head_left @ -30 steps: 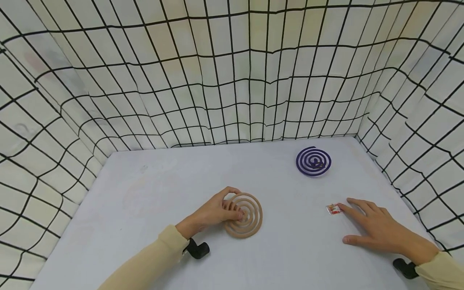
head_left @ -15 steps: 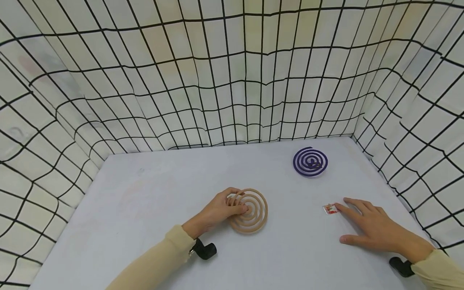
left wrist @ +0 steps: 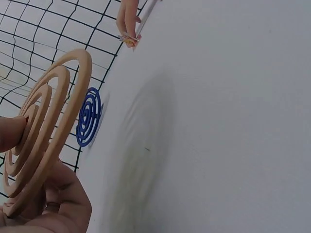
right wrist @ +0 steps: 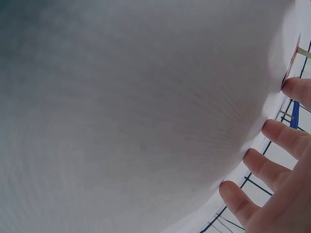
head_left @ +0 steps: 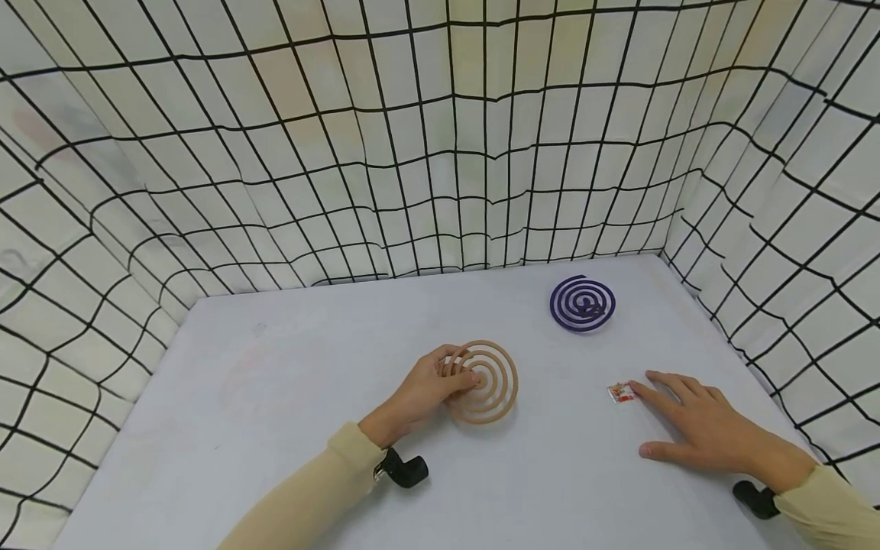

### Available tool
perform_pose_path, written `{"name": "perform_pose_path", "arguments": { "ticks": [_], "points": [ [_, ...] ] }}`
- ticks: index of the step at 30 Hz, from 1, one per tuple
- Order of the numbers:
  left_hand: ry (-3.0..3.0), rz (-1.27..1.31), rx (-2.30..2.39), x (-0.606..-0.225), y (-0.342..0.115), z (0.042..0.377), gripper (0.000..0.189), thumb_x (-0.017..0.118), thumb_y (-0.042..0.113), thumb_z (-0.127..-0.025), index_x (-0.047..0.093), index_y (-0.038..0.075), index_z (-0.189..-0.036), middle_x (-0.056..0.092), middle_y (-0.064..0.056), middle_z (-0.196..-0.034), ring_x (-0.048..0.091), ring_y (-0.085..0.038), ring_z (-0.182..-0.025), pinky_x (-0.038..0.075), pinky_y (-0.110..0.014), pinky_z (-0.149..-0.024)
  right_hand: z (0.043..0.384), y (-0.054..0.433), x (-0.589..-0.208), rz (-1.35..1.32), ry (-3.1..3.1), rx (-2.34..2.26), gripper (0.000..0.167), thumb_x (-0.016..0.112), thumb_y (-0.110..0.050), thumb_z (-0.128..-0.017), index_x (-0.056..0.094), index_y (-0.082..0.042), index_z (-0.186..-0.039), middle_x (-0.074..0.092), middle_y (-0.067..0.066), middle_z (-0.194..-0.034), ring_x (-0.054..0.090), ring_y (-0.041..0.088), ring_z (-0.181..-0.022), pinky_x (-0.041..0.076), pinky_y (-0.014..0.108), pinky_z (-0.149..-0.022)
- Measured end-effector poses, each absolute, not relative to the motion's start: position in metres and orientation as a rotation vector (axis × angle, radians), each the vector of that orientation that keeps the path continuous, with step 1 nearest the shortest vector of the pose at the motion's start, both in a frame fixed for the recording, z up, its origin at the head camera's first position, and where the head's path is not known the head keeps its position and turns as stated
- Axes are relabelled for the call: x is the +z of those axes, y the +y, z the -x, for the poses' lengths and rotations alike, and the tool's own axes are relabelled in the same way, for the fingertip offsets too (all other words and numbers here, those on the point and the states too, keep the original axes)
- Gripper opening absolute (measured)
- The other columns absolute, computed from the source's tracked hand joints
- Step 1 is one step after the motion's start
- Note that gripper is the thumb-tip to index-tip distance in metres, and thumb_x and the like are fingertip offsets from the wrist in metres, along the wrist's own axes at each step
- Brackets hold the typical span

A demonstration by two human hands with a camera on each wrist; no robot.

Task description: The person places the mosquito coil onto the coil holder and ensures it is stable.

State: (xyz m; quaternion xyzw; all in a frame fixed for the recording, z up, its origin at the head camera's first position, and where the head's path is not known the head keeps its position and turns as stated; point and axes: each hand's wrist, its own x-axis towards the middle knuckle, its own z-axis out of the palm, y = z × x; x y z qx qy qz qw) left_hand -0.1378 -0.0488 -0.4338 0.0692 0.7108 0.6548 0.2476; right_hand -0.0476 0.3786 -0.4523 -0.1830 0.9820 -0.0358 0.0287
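My left hand (head_left: 421, 391) pinches a tan mosquito coil (left wrist: 85, 73), thumb on its centre and fingers behind its edge. The coil is tilted and held above the table; its soft shadow falls on the white surface in the left wrist view. My right hand (head_left: 711, 428) lies spread, fingers extended, fingertips down at the tabletop. Its index fingertip is right at the edge of a small red-and-white packet (head_left: 621, 393). Farther back lies a purple mosquito coil (head_left: 586, 307), a small dark piece near its centre.
A white table (head_left: 289, 412) lies under both hands. Black grid netting (head_left: 440, 160) over white walls encloses its back and sides. Each wrist carries a black camera mount, the left one (head_left: 407, 471) just below the cuff.
My left hand has lifted the tan coil from near the table and moved it slightly right and away from me. The right hand stays at the packet; the whole head view shifts slightly left.
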Motion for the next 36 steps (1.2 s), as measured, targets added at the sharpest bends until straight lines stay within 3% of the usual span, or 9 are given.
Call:
{"name": "perform_pose_path", "arguments": {
  "ticks": [6,13,30,36],
  "points": [
    [1.817,-0.182,1.861,-0.429,-0.043,0.141,0.053,0.073,0.011,-0.095,0.05,0.0,-0.141,0.075,0.003,-0.099,0.074,-0.006,-0.088,0.057,-0.022,-0.08,0.048,0.38,-0.453,0.58,3.032,-0.115,0.091,0.062,-0.08,-0.083,0.046,-0.025,-0.155,0.047,0.016,-0.155,0.046,0.042,-0.137,0.044,0.067,-0.099],
    [1.796,-0.171,1.889,-0.427,-0.035,0.144,0.045,0.073,0.008,-0.095,0.052,0.003,-0.134,0.073,0.002,-0.099,0.076,-0.009,-0.086,0.059,-0.023,-0.078,0.05,0.38,-0.45,0.614,3.039,-0.12,0.09,0.064,-0.078,-0.084,0.046,-0.025,-0.155,0.047,0.016,-0.155,0.046,0.042,-0.137,0.044,0.067,-0.098],
    [1.818,-0.215,1.856,-0.42,-0.004,0.151,0.052,0.074,0.013,-0.095,0.048,0.002,-0.139,0.076,0.002,-0.089,0.075,-0.008,-0.082,0.061,-0.026,-0.077,0.049,0.381,-0.452,0.58,3.019,-0.117,0.091,0.06,-0.081,-0.085,0.044,-0.026,-0.156,0.045,0.015,-0.156,0.044,0.042,-0.139,0.044,0.067,-0.099],
    [1.812,-0.225,1.863,-0.421,0.006,0.151,0.044,0.075,0.015,-0.095,0.051,0.005,-0.13,0.076,0.002,-0.088,0.076,-0.008,-0.082,0.058,-0.024,-0.075,0.049,0.381,-0.453,0.582,3.021,-0.124,0.091,0.061,-0.079,-0.085,0.043,-0.027,-0.157,0.045,0.016,-0.157,0.044,0.042,-0.139,0.044,0.067,-0.099]
  ]
}}
